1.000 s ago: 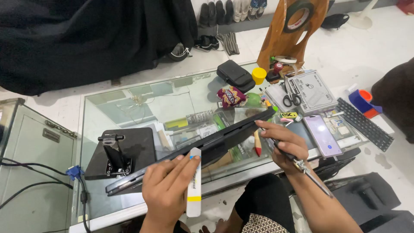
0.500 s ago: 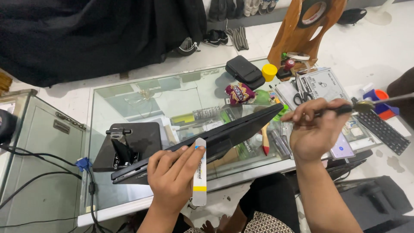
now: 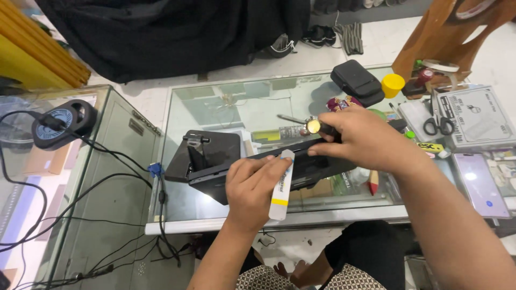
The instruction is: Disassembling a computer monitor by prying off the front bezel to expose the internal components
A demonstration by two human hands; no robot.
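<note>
Nearest, the left hand (image 3: pixel 252 185) pinches a flat white plastic pry tool (image 3: pixel 281 185) with a yellow band; its long axis runs nearly upright, tip pressed to the edge of a black laptop (image 3: pixel 252 169). That slab lies tilted on the glass desk (image 3: pixel 236 102), long side running left to right. Just beyond, the right hand (image 3: pixel 363 140) grips a thin screwdriver (image 3: pixel 301 122), its metal shaft pointing left. Farther right lie scissors (image 3: pixel 439 123).
</note>
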